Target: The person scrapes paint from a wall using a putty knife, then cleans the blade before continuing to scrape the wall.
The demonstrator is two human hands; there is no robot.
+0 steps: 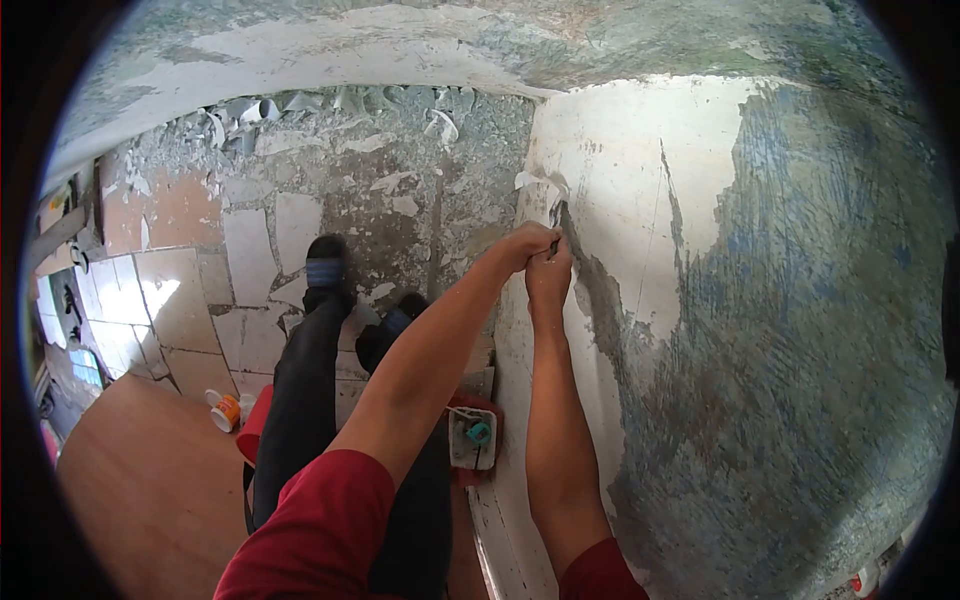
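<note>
My left hand (pixel 530 243) and my right hand (pixel 548 278) are closed together around the handle of a scraper (pixel 557 213), which is mostly hidden by the fingers. Its blade rests against the wall (pixel 620 140) on the right, near the corner. A curled strip of white paint (pixel 538 181) hangs just beyond the blade. Below and right of it, a grey bare streak runs down through the white coating. Farther right, the wall's surface is scratched grey-blue and green.
Peeled paint curls (pixel 262 112) lie on the broken-tile floor (pixel 250 250) along the far wall. By my legs are a red container with a white-rimmed tray (pixel 472 437) and an orange-and-white cup (pixel 225 411). A brown board (pixel 150 490) covers the lower left.
</note>
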